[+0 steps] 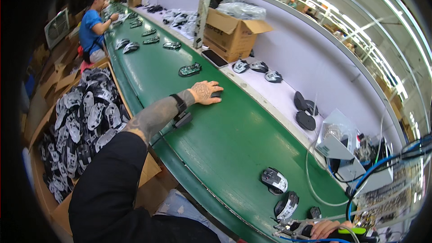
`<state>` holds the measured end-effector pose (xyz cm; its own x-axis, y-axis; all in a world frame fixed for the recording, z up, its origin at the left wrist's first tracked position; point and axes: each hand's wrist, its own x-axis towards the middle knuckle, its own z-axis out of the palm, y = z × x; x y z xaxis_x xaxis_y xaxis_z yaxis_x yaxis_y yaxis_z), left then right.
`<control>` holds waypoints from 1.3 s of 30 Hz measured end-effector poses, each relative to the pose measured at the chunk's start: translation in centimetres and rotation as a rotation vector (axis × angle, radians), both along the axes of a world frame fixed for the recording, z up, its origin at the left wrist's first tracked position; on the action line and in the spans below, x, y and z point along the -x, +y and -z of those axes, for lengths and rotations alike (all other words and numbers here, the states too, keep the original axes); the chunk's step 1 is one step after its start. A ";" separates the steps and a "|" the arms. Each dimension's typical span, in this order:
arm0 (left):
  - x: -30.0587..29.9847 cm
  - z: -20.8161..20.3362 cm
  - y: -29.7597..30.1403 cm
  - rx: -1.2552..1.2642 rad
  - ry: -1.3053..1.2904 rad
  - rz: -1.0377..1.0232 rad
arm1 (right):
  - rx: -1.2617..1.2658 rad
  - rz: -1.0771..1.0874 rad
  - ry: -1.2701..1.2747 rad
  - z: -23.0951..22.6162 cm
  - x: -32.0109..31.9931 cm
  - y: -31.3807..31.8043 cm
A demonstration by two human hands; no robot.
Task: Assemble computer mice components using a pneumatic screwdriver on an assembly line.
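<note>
My left arm reaches out over the green conveyor belt (234, 130). My left hand (203, 92) is closed palm-down around a small dark mouse part (217, 93), mostly hidden by the fingers. Beneath that forearm lies another dark part (183, 120). At the lower right, my right hand (325, 229) is curled next to a metal fixture and a lime-green handled tool (352, 231); what its fingers grip is hidden. Two black-and-silver mouse shells (274, 180) (286, 205) and a small dark piece (314, 213) lie beyond it.
Left of the belt stands a carton (38, 177) heaped with mouse shells. Circuit boards (190, 69) lie farther up the belt, where a person in blue (93, 29) works. The right ledge carries a phone (215, 58), an open box (234, 33), mice (259, 66) and black discs (306, 120). Cables hang at right.
</note>
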<state>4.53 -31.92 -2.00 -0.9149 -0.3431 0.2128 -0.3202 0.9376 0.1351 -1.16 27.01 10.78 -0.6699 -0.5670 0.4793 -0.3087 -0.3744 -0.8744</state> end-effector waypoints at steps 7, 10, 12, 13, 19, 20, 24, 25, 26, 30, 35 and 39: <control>-0.5 -4.3 13.9 -0.142 -0.196 0.456 | 0.068 -0.106 0.266 -2.2 -0.9 -1.3; -1.1 -5.3 21.7 -1.295 -0.068 0.398 | 0.339 0.064 0.155 -2.7 -2.5 -3.9; -0.6 -3.9 25.3 -2.125 0.065 0.356 | 0.462 0.151 0.157 -3.1 -2.9 -4.5; -0.3 -3.2 26.5 -2.434 0.083 0.401 | 0.487 0.174 0.178 -3.5 -3.0 -4.6; 0.5 -2.1 32.0 -2.677 0.165 0.434 | 0.615 0.217 0.233 -2.8 -2.2 -5.5; 0.3 -1.7 32.2 -2.641 0.154 0.481 | 0.614 0.222 0.239 -2.7 -1.8 -5.8; -0.2 -1.3 32.1 -2.630 0.143 0.515 | 0.622 0.221 0.232 -2.1 -1.2 -6.7; -0.2 -1.1 32.4 -2.629 0.115 0.484 | 0.618 0.219 0.230 -2.0 -1.0 -6.9; -0.1 -1.0 32.5 -2.627 0.088 0.453 | 0.621 0.200 0.230 -2.0 -0.9 -7.1; -0.3 -1.0 32.9 -2.600 0.019 0.436 | 0.604 0.166 0.231 -2.4 -0.8 -7.7; -0.2 -1.0 33.2 -2.601 0.012 0.392 | 0.602 0.152 0.214 -2.2 -0.6 -7.7; -0.2 -0.8 33.0 -2.610 0.044 0.362 | 0.581 0.131 0.226 -2.1 -0.6 -7.8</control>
